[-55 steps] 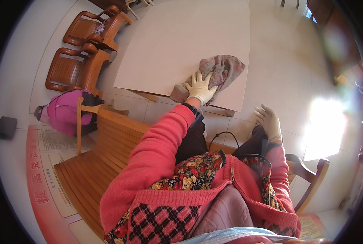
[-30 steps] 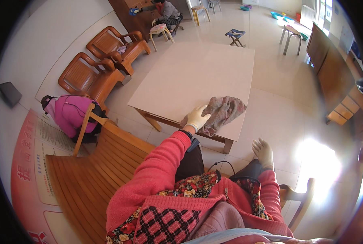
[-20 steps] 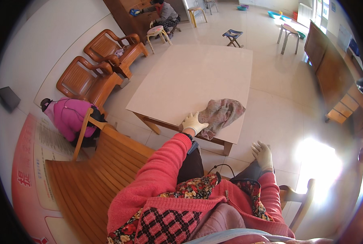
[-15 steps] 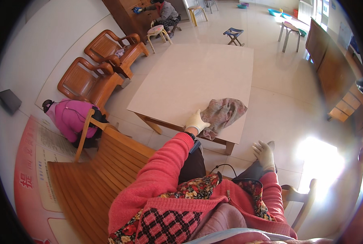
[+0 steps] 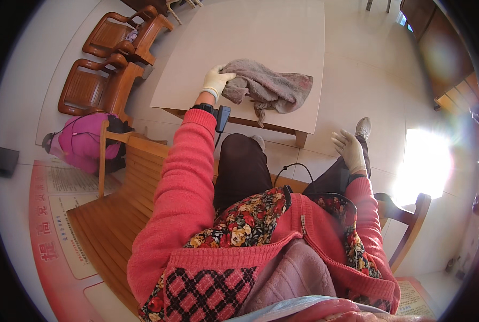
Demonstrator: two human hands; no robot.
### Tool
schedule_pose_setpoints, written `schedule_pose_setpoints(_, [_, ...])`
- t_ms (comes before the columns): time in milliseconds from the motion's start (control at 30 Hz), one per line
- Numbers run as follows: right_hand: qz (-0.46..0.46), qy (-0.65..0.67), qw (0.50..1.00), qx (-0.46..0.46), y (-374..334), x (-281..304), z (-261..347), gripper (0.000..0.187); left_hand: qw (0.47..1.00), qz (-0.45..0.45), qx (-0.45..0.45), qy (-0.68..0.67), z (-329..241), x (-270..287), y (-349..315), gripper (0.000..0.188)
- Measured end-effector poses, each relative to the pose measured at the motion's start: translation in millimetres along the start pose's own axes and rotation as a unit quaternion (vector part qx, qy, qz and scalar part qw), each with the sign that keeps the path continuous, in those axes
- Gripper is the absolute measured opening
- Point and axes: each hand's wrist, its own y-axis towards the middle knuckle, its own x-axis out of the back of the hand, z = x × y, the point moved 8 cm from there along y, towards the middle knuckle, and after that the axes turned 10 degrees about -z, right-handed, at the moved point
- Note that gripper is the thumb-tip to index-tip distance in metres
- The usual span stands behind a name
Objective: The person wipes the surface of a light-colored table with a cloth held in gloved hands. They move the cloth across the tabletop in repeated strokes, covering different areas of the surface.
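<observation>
A crumpled grey-brown cloth point(image 5: 274, 88) lies on the near part of the pale low table point(image 5: 250, 32), one corner hanging over the front edge. My left hand point(image 5: 216, 81), in a whitish glove, grips the cloth's left end between thumb and fingers. Off to the right of the table, my right hand point(image 5: 349, 152) is held above my right leg, also gloved. Its fingers are spread, with nothing in them.
I sit on a slatted wooden bench point(image 5: 113, 214). Two wooden armchairs point(image 5: 89, 86) line the left wall, with a person in a purple jacket point(image 5: 86, 142) bent low near them. A wooden cabinet point(image 5: 446, 48) stands at the right. Sunlight glares on the floor.
The view has tipped downward. My left hand has taken the cloth's left end and drawn it leftward, so the cloth is more stretched out. My right hand stays beside the table.
</observation>
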Motion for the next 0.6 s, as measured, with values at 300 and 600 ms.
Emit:
schedule_pose_setpoints(300, [-0.011, -0.009, 1.000, -0.003, -8.4, -9.8, 2.0, 0.057, 0.981, 0.004, -0.029, 0.191, 10.6, -31.0, -16.9, 0.093])
schedule_pose_setpoints(600, [-0.015, -0.002, 1.000, -0.008, -0.5, -2.8, -2.2, 0.058, 0.842, 0.085, -0.211, 0.489, -6.2, -106.2, -76.7, 0.041])
